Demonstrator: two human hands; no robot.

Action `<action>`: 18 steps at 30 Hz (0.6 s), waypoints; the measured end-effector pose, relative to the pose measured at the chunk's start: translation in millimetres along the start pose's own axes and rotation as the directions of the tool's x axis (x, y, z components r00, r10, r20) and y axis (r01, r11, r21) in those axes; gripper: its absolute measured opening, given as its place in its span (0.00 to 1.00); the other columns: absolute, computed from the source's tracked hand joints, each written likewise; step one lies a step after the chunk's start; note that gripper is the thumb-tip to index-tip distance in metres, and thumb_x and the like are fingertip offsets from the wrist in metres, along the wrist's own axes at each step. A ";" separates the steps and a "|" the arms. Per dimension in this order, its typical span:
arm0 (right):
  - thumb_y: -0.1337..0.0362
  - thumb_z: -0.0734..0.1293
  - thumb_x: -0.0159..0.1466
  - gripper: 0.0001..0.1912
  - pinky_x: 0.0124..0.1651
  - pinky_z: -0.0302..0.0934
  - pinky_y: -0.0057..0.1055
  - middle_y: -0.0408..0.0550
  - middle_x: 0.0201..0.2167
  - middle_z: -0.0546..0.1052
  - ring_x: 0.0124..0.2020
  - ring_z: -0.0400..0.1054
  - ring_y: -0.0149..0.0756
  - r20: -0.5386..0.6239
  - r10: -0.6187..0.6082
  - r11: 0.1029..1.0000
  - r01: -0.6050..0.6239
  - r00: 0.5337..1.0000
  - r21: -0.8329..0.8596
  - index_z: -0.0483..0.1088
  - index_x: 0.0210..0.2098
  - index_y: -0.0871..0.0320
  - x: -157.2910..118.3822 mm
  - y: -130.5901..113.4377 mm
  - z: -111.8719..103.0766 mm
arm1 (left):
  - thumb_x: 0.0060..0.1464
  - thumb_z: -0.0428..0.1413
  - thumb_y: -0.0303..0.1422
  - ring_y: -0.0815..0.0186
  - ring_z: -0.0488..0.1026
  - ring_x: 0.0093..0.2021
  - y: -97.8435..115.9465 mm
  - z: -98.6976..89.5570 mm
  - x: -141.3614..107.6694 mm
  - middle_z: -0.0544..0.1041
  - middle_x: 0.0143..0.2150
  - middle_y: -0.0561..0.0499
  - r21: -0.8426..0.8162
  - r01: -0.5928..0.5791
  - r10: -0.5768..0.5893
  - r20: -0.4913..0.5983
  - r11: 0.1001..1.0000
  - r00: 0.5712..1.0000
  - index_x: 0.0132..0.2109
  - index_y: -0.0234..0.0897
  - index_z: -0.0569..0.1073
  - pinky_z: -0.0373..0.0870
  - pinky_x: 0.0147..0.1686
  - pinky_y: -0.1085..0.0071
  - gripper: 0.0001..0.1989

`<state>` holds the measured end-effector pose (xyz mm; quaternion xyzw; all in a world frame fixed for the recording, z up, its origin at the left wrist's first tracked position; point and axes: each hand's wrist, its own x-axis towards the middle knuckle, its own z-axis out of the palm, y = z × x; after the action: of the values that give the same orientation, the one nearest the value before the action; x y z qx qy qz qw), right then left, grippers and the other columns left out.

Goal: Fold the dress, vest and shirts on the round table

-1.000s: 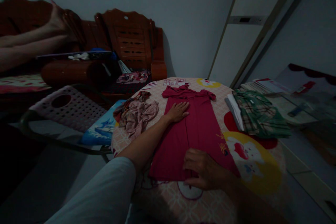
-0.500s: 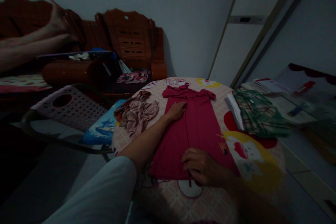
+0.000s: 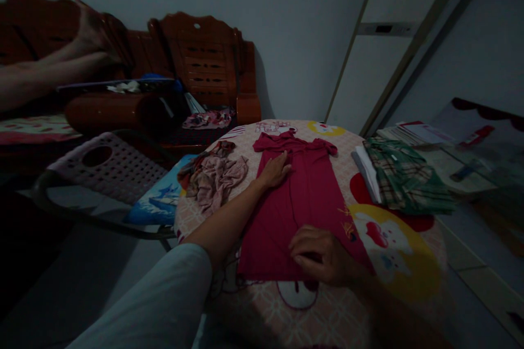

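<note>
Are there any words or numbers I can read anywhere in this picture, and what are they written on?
None can be read.
Pink marks on the tablecloth, beyond the red dress: too blurred.
Tag on the plaid cloth: too small.
Papers to the right: too dark.

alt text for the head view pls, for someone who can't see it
Two bare hands press on a red dress spread on a round patterned table: left hand near the waist, right hand at the hem. Crumpled clothes lie left, folded plaid clothes right.
</note>
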<state>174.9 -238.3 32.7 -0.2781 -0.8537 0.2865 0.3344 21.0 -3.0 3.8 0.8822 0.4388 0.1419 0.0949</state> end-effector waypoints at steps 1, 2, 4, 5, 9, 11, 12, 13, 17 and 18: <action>0.69 0.64 0.64 0.07 0.42 0.61 0.34 0.47 0.29 0.76 0.34 0.68 0.34 0.025 0.011 1.000 -0.011 1.000 -0.026 0.72 0.30 0.59 0.1 0.7 0.0 | 0.69 0.39 0.41 0.53 0.51 0.72 -0.9 0.8 0.1 0.53 0.73 0.34 0.018 0.001 -0.001 0.006 1.000 1.000 0.72 0.32 0.50 0.52 0.67 0.48 0.30; 0.68 0.65 0.64 0.08 0.41 0.61 0.34 0.47 0.28 0.75 0.34 0.68 0.34 0.061 0.021 0.998 -0.017 0.998 -0.057 0.71 0.28 0.59 0.0 1.8 0.4 | 0.68 0.41 0.42 0.51 0.51 0.72 -1.8 1.8 0.4 0.54 0.72 0.34 0.046 -0.005 0.004 0.024 0.999 1.000 0.71 0.31 0.53 0.50 0.67 0.47 0.30; 0.66 0.66 0.65 0.10 0.40 0.60 0.34 0.46 0.27 0.74 0.33 0.66 0.34 0.117 0.032 0.994 -0.020 0.993 -0.105 0.71 0.26 0.59 -0.5 4.2 1.8 | 0.67 0.44 0.42 0.48 0.51 0.72 -3.2 3.5 1.2 0.56 0.71 0.34 0.089 -0.020 0.015 0.049 0.996 0.999 0.69 0.30 0.58 0.48 0.67 0.44 0.30; 0.66 0.65 0.65 0.11 0.40 0.59 0.34 0.46 0.27 0.74 0.33 0.66 0.34 0.122 0.038 0.993 -0.024 0.992 -0.116 0.71 0.26 0.59 -0.7 5.2 2.6 | 0.66 0.45 0.42 0.48 0.52 0.71 -3.9 3.8 1.8 0.57 0.71 0.34 0.090 -0.019 0.015 0.038 0.996 0.999 0.68 0.30 0.59 0.49 0.67 0.44 0.29; 0.67 0.64 0.66 0.11 0.41 0.59 0.34 0.46 0.28 0.74 0.33 0.66 0.34 0.092 0.039 0.993 -0.029 0.995 -0.110 0.71 0.27 0.59 -1.4 7.7 4.5 | 0.63 0.48 0.30 0.55 0.67 0.63 -7.2 -0.2 3.6 0.71 0.63 0.41 -0.026 -0.063 0.061 -0.082 0.998 0.995 0.62 0.37 0.69 0.61 0.63 0.54 0.22; 0.67 0.65 0.66 0.10 0.42 0.59 0.33 0.46 0.28 0.74 0.33 0.66 0.33 0.097 0.038 0.993 -0.027 0.995 -0.111 0.70 0.27 0.59 -1.9 8.5 4.7 | 0.58 0.49 0.24 0.59 0.72 0.57 -8.4 -3.8 3.4 0.77 0.55 0.44 -0.091 -0.143 0.133 -0.103 0.986 0.986 0.54 0.38 0.75 0.66 0.60 0.60 0.19; 0.67 0.65 0.66 0.09 0.42 0.59 0.33 0.45 0.28 0.74 0.33 0.66 0.33 0.101 0.041 0.993 -0.029 0.994 -0.115 0.71 0.28 0.59 -2.2 8.9 4.7 | 0.57 0.50 0.23 0.60 0.74 0.54 -8.6 -5.3 3.1 0.79 0.52 0.44 -0.120 -0.188 0.177 -0.096 0.975 0.979 0.51 0.37 0.78 0.67 0.58 0.62 0.18; 0.67 0.65 0.66 0.09 0.42 0.59 0.33 0.45 0.28 0.74 0.34 0.67 0.33 0.105 0.047 0.992 -0.034 0.993 -0.120 0.71 0.28 0.59 -2.4 9.1 4.7 | 0.56 0.50 0.22 0.61 0.75 0.52 -8.7 -6.5 2.5 0.80 0.49 0.45 -0.151 -0.230 0.220 -0.082 0.961 0.972 0.47 0.36 0.79 0.68 0.56 0.64 0.17; 0.66 0.65 0.66 0.09 0.43 0.59 0.33 0.45 0.28 0.75 0.34 0.67 0.33 0.105 0.051 0.992 -0.039 0.993 -0.118 0.71 0.29 0.59 -2.6 8.6 4.5 | 0.54 0.51 0.21 0.64 0.76 0.47 -9.2 -9.0 -0.7 0.81 0.45 0.46 -0.270 -0.342 0.342 -0.047 0.900 0.939 0.41 0.35 0.80 0.70 0.51 0.69 0.14; 0.66 0.65 0.66 0.10 0.42 0.59 0.33 0.45 0.28 0.75 0.34 0.67 0.33 0.103 0.053 0.993 -0.041 0.993 -0.115 0.71 0.29 0.59 -2.6 8.3 4.3 | 0.54 0.51 0.21 0.65 0.76 0.47 -9.6 -9.7 -1.6 0.81 0.45 0.46 -0.284 -0.356 0.358 -0.047 0.890 0.932 0.40 0.34 0.80 0.70 0.51 0.70 0.13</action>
<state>175.7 -235.7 23.3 -0.3010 -0.8782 0.2603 0.2655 9.7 1.8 9.9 0.9250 0.2436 0.2161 0.1959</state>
